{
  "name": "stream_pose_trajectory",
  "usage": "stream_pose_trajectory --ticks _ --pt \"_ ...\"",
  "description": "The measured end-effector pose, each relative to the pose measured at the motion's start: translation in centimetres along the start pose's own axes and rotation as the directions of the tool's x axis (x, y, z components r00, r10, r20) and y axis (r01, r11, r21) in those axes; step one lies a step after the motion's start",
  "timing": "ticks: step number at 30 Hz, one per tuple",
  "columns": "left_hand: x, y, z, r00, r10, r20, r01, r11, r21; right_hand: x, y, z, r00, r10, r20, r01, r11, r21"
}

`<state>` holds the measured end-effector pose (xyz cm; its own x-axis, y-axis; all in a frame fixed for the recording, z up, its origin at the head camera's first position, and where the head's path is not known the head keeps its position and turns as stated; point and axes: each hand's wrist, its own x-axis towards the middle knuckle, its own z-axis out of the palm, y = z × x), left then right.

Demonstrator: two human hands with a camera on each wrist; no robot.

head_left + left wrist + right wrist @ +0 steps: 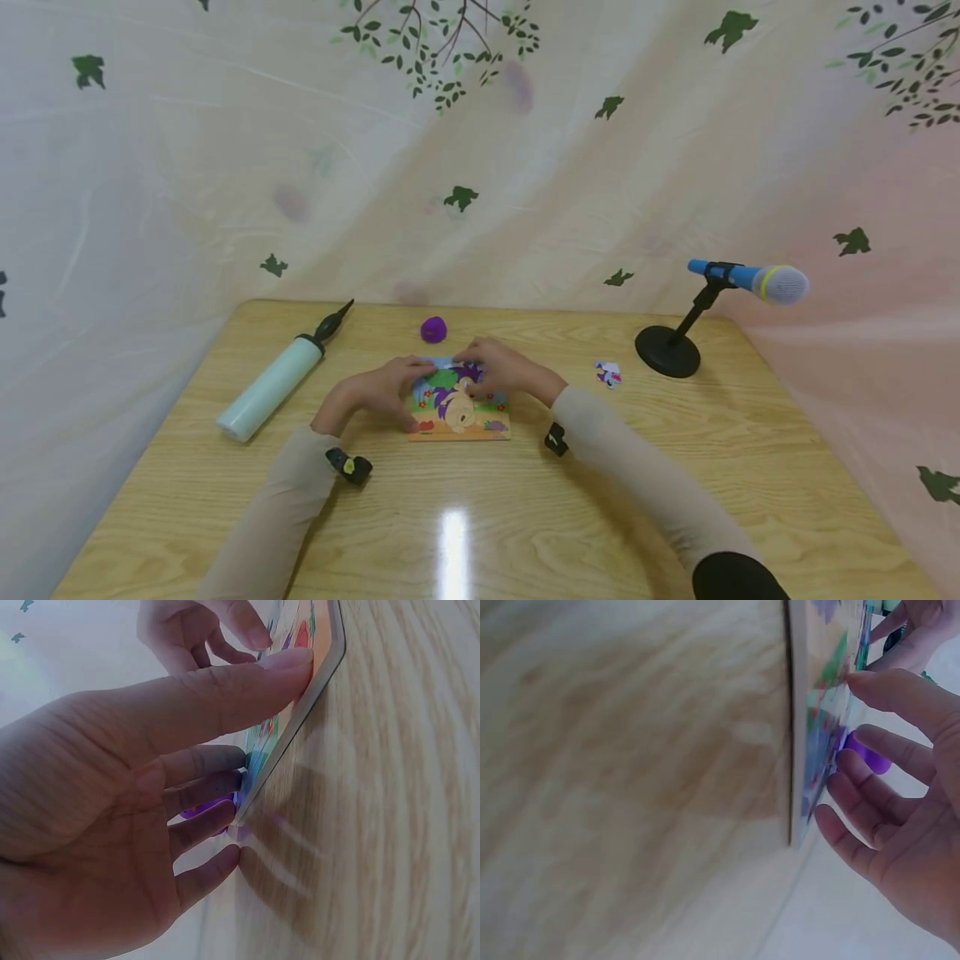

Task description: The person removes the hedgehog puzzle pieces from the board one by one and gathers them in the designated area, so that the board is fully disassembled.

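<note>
We find the light-brown wood-grained surface glossy, the colourful printed rectangular board smooth, the pale-green cylindrical pump smooth, plastic-looking.

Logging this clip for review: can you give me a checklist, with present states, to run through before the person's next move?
1. Picture board lying on the table: ok.
2. Left hand at the board's left side: ok.
3. Right hand at the board's upper right: ok.
4. Right hand pressing the board, not merely hovering: cannot tell.
5. Small picture piece gathered beside the board: not ok; it lies apart to the right, near the microphone stand.
6. Pump clear of both hands: ok.
</note>
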<state>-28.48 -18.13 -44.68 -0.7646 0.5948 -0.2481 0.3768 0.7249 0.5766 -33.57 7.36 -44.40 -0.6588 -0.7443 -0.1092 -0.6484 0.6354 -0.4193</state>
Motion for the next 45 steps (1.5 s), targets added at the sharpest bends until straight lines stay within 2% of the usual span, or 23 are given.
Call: stream_pose_trajectory --ticks 9,18,27,33,45 --pt "-0.07 0.28 -0.09 1.0 0.009 -0.004 -0.009 1.0 -0.017 0.55 -0.27 -0.69 0.999 0.007 0.046 -0.01 0.998 0.062" --pt "-0.15 0.45 -0.09 1.0 0.006 -0.002 -0.006 1.0 -0.028 0.93 0.03 -0.6 0.999 -0.007 0.047 0.003 0.996 0.092" --pt "-0.07 0.37 -0.02 1.0 -0.014 0.007 0.014 1.0 -0.021 0.98 0.36 -0.38 0.998 0.03 0.054 -0.037 0.99 0.135" --pt "-0.09 0.26 0.01 1.0 0.005 -0.002 -0.005 1.0 -0.012 0.9 0.16 -0.47 0.997 0.054 0.053 -0.062 0.984 0.166" --pt "0.0 0.02 0.03 1.0 -0.013 0.001 0.013 1.0 -0.019 0.78 0.03 -0.48 0.996 0.068 0.053 -0.075 0.986 0.146"
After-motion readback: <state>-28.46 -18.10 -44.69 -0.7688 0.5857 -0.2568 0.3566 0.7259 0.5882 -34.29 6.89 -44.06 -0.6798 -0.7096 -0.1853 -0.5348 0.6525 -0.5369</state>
